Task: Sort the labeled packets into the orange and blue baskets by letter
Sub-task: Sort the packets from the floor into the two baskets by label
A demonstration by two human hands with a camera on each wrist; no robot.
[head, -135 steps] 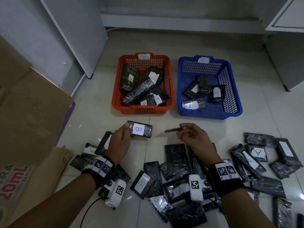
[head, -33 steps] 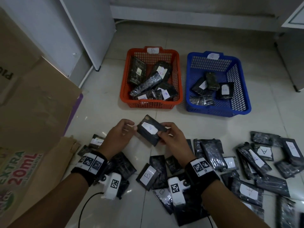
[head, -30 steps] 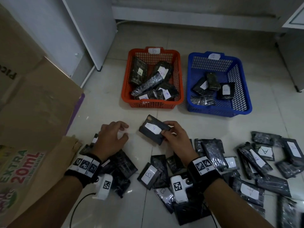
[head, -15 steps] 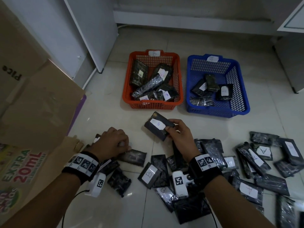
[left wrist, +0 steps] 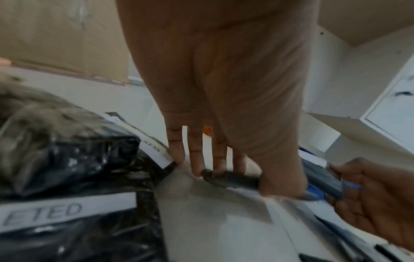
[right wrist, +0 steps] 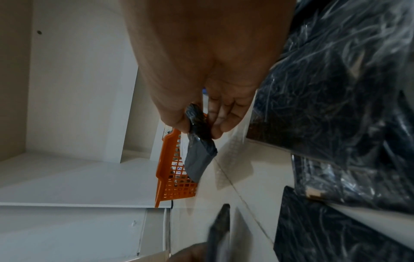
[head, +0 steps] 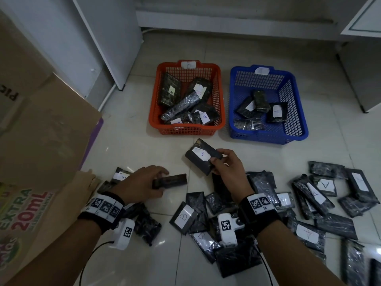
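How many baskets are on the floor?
2: the orange basket on the left, and the blue basket beside it on the right. Both hold packets.

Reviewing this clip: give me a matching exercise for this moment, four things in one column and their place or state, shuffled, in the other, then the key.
Things
1. right hand
2. left hand
3. orange basket
4. blue basket

Places or states
a. tagged B on its far rim, holds B packets
b. picking up a dark packet whose label does not show
c. holds a packet marked A, right of the other basket
d. pinching the packet marked B above the floor

Pairs: 1-d, 2-b, 3-a, 4-c
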